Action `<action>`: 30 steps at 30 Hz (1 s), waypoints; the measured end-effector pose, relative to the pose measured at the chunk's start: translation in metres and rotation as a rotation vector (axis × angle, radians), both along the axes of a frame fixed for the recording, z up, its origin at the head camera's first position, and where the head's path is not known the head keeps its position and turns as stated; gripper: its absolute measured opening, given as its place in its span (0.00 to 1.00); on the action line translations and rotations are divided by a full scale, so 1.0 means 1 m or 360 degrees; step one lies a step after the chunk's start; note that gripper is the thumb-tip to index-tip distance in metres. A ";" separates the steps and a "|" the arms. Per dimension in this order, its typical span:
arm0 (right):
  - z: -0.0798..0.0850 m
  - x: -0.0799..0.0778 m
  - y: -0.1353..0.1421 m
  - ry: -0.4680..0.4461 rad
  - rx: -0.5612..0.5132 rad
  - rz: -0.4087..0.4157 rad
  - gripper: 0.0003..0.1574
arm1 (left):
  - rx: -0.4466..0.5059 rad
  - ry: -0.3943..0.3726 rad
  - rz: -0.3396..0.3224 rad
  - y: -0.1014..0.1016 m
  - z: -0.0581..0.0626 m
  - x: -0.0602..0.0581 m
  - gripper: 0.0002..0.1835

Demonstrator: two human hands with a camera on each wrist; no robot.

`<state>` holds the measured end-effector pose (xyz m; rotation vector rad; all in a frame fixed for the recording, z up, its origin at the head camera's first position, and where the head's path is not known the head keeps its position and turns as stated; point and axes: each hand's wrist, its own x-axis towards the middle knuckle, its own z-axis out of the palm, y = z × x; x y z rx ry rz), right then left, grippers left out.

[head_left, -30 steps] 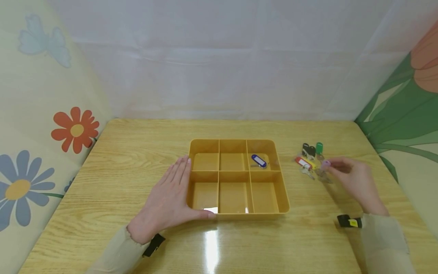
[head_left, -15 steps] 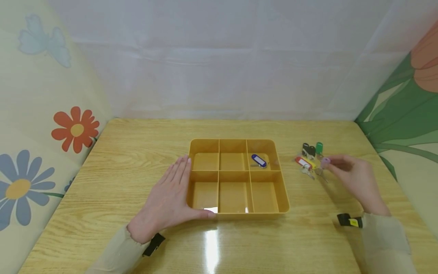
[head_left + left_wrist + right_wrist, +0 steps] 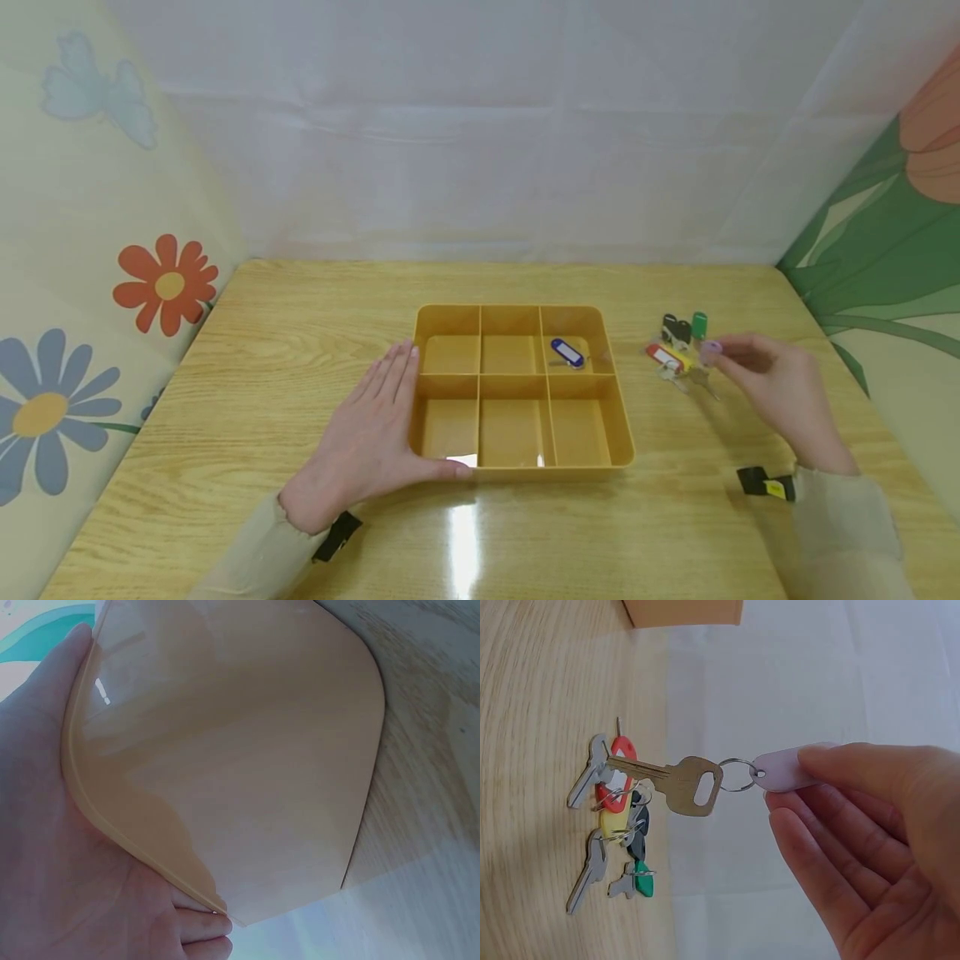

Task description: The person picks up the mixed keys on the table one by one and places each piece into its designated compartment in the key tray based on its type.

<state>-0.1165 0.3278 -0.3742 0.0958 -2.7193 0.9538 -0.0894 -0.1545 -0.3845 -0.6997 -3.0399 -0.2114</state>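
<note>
My right hand (image 3: 776, 387) pinches a light purple key tag (image 3: 784, 769) between thumb and fingers. From its ring hangs a brass-coloured key (image 3: 686, 786), above the other keys. Below it on the table lie tagged keys: a red key tag (image 3: 664, 357), a yellow key tag (image 3: 615, 823), a green key tag (image 3: 699, 324) and two black ones. My left hand (image 3: 367, 429) lies with straight fingers along the left side of a yellow six-compartment tray (image 3: 517, 473), its thumb at the front rim. A blue key tag (image 3: 567, 352) with a key rests in the tray's back right compartment.
The tray stands mid-table on a wood-grain table (image 3: 315, 308). A white cloth backdrop (image 3: 480, 167) rises behind the table. Flower-patterned panels flank it on both sides. Dark bands circle both wrists.
The purple key tag has risen slightly in my right hand and moved a little away from me, its key lifting off the pile. My left hand and the tray stay put.
</note>
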 end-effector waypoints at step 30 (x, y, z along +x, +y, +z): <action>0.019 0.005 -0.025 0.0147 -0.0045 0.0044 0.13 | 0.0001 -0.0002 0.0010 0.000 -0.001 0.000 0.80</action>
